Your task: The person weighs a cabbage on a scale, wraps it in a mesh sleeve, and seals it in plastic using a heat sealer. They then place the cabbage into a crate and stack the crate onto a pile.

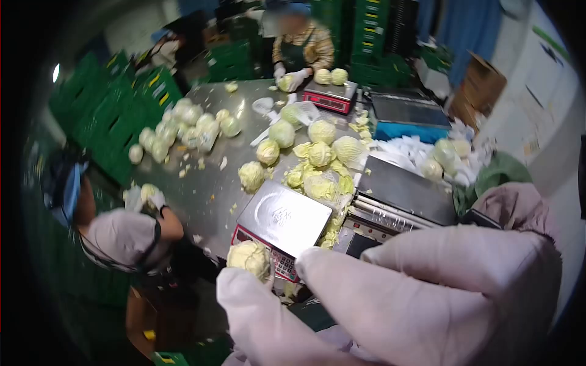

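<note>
A pale trimmed cabbage (249, 258) is held at the near edge of the red scale (284, 265), partly over its keypad. My left hand (270, 278) is closed on it; only a bit of finger shows at the cabbage's right side, beyond the light sleeve. My right sleeve ends by the scale's near right corner, and the right hand's fingers are hidden. The scale's metal plate (284, 216) is bare. Behind it lie whole cabbages (320, 154) and loose leaves (295, 177).
Bagged cabbages (207, 131) lie far left on the metal table (210, 177). One co-worker (125, 235) handles a cabbage at left, another (305, 49) across the table beside a second scale (329, 96). A wrapping machine (406, 189) stands right; green crates (97, 110) are stacked at left.
</note>
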Tool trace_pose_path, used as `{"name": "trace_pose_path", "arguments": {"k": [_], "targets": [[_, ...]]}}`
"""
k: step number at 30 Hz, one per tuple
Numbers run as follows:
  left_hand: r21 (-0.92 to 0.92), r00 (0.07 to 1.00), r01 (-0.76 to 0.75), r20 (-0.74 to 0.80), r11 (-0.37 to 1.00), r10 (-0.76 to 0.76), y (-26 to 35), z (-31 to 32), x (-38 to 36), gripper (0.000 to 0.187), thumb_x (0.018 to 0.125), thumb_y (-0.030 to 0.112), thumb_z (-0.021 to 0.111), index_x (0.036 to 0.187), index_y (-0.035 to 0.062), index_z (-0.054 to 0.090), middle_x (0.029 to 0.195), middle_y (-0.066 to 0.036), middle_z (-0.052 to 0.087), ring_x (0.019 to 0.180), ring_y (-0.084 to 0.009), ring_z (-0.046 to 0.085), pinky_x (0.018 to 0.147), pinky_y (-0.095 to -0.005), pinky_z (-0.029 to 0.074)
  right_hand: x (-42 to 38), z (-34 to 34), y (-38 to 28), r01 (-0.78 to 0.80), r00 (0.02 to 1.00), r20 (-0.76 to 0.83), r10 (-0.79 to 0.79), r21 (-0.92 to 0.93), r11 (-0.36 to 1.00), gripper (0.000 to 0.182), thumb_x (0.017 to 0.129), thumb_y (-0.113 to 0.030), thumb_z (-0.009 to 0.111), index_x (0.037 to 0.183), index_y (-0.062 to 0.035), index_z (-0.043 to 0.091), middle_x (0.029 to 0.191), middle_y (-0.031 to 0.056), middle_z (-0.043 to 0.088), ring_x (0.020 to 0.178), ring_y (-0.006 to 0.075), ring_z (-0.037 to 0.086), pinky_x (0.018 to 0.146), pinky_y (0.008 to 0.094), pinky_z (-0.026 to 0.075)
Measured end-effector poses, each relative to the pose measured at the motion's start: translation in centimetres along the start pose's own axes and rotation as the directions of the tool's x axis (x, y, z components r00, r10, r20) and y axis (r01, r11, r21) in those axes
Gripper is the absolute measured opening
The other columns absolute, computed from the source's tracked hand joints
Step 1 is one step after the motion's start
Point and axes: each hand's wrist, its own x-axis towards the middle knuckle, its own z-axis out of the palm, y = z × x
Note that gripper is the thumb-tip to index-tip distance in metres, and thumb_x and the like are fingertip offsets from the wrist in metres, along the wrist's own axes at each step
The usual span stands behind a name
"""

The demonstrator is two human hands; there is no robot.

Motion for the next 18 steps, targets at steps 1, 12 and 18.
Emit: {"name": "trace_pose_path", "arguments": {"k": [1, 12, 18], "targets": [[-0.053, 1.000, 0.015, 0.008, 0.998, -0.014, -0.5, -0.2, -0.7, 0.046, 0.086, 0.034, 0.058, 0.123, 0.0100, 0.051, 0.122, -0.007, 0.058, 0.115, -0.0247, 0.054, 0.103, -0.0392, 0.040, 1.0, 0.8, -1.1, 0.063, 0.998, 0.003, -0.064, 0.036, 0.997, 0.035, 0.078, -0.019, 0.055, 0.105, 0.0030, 0.062, 0.095, 0.0168, 0.062, 0.089, 0.0242, 0.060, 0.076, 0.0321, 0.050], [-0.216, 0.977, -0.072, -0.211, 0.974, 0.025, -1.9, -3.3, -4.5, 0.043, 0.086, 0.034, 0.059, 0.121, 0.0100, 0.053, 0.120, -0.006, 0.059, 0.113, -0.0243, 0.055, 0.103, -0.0390, 0.041, 11.3, 7.5, -8.1, 0.557, 0.829, -0.159, -0.536, 0.307, 0.771, 0.035, 0.079, -0.018, 0.054, 0.107, 0.0025, 0.062, 0.094, 0.0164, 0.062, 0.087, 0.0230, 0.061, 0.071, 0.0305, 0.051], [0.316, 0.743, -0.172, -0.581, 0.933, 0.334, 2.3, -7.3, -5.7, 0.038, 0.088, 0.031, 0.057, 0.118, 0.0082, 0.053, 0.118, -0.006, 0.060, 0.112, -0.0219, 0.056, 0.104, -0.0374, 0.041, 15.5, 9.6, -11.3, 0.697, 0.716, -0.302, -0.629, 0.340, 0.631, 0.035, 0.079, -0.017, 0.054, 0.108, 0.0023, 0.062, 0.094, 0.0162, 0.063, 0.085, 0.0224, 0.062, 0.068, 0.0296, 0.051]]}}
